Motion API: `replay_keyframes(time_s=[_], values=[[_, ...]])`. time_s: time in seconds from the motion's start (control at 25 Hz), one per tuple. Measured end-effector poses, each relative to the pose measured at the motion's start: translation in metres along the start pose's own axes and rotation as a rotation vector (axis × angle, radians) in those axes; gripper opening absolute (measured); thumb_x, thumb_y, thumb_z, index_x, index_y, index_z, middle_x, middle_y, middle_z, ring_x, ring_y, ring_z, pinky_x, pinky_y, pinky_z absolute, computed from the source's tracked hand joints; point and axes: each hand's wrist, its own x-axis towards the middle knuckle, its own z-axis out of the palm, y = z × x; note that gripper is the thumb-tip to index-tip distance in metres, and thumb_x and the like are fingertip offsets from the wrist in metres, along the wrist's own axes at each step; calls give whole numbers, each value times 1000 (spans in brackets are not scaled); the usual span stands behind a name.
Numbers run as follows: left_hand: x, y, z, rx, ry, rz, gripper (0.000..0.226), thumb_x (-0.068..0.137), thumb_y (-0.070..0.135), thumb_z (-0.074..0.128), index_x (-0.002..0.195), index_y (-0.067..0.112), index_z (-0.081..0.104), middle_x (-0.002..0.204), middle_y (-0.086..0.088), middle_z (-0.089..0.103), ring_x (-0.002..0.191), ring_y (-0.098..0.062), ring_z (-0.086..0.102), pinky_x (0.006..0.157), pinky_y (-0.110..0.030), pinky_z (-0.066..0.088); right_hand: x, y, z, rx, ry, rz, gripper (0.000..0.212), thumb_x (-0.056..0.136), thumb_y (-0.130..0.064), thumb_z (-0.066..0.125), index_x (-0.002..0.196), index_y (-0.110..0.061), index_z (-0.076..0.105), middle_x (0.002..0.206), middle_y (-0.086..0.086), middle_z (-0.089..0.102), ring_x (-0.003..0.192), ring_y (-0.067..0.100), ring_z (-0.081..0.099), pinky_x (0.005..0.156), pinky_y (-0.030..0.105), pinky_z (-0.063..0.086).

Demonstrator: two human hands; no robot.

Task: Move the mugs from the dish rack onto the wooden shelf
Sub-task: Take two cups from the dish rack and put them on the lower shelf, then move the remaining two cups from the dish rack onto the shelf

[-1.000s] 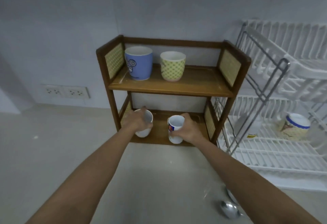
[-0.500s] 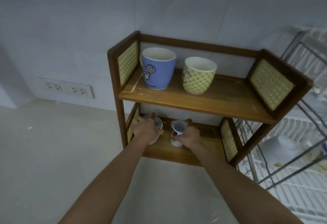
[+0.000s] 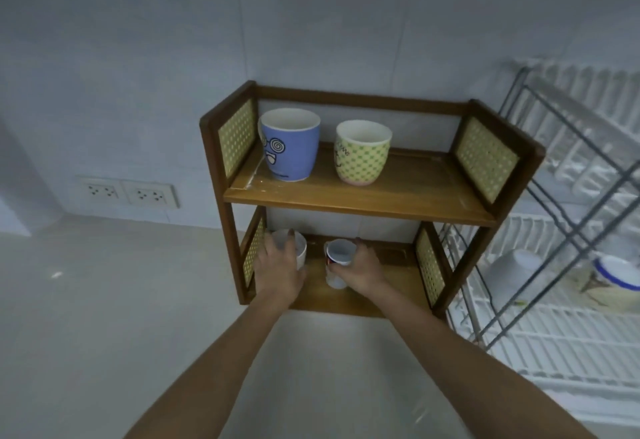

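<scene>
A two-tier wooden shelf [image 3: 356, 203] with woven side panels stands against the wall. On its top board sit a blue mug [image 3: 290, 144] and a green-patterned mug [image 3: 362, 152]. On the bottom board my left hand [image 3: 282, 265] grips a plain white mug [image 3: 298, 249] at the left. Beside it my right hand [image 3: 360, 270] grips a white mug with red and blue print [image 3: 337, 262]. Both mugs stand upright on the board. The white dish rack [image 3: 554, 303] stands to the right and holds a blue-rimmed mug [image 3: 611, 282] lying tilted.
A white bowl [image 3: 512, 272] rests upside down in the rack's lower tier. The rack's grey metal frame crosses close to the shelf's right post. Two wall sockets [image 3: 126, 192] sit low on the wall at the left. The pale counter spreads in front.
Both hands have pushed the two mugs from the bottom board's front edge deeper into it. The view has shifted, bringing the rack back into sight.
</scene>
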Motion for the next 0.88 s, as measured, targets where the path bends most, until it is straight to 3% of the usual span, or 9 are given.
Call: replay_keyframes(time_s=[0.16, 0.28, 0.4, 0.6, 0.76, 0.88], values=[[-77, 25, 3, -227, 212, 353, 51, 81, 11, 64, 131, 12, 54, 134, -15, 50, 119, -32, 51, 97, -43, 45, -90, 23, -33, -15, 191, -237, 55, 79, -14, 69, 130, -14, 50, 131, 4, 55, 121, 19, 51, 96, 17, 35], [-126, 61, 10, -326, 276, 580, 40, 76, 4, 66, 115, 12, 64, 116, -9, 61, 103, -25, 60, 83, -39, 52, -158, 64, -69, 9, 324, -350, 35, 81, -12, 64, 115, -19, 60, 110, -5, 63, 100, 6, 59, 74, 3, 44], [-160, 113, 18, -378, 262, 843, 30, 80, 8, 59, 109, 15, 66, 108, -4, 64, 96, -17, 57, 77, -30, 47, -196, 110, -117, 26, 422, -363, 21, 83, -7, 61, 99, -19, 65, 94, -8, 67, 84, 3, 61, 63, 8, 48], [-189, 201, 35, -466, 163, 1137, 32, 77, -3, 60, 104, 12, 67, 103, -5, 66, 94, -17, 59, 79, -26, 45, -201, 175, -195, -65, 536, -305, 19, 82, 4, 61, 91, -12, 66, 86, -9, 65, 81, 4, 60, 59, 7, 45], [-173, 267, 50, -212, 174, 1192, 38, 69, -2, 66, 103, 13, 69, 101, -4, 69, 93, -22, 64, 81, -31, 49, -172, 222, -267, -204, 511, -223, 19, 81, -2, 61, 97, -13, 65, 93, 0, 68, 88, 19, 64, 70, 28, 49], [-144, 308, 58, 136, 264, 1114, 47, 54, 4, 80, 99, 16, 73, 99, -4, 71, 93, -23, 68, 86, -33, 52, -129, 247, -310, -496, 304, -101, 32, 84, -14, 61, 116, -10, 58, 121, 9, 61, 109, 29, 56, 85, 39, 47]])
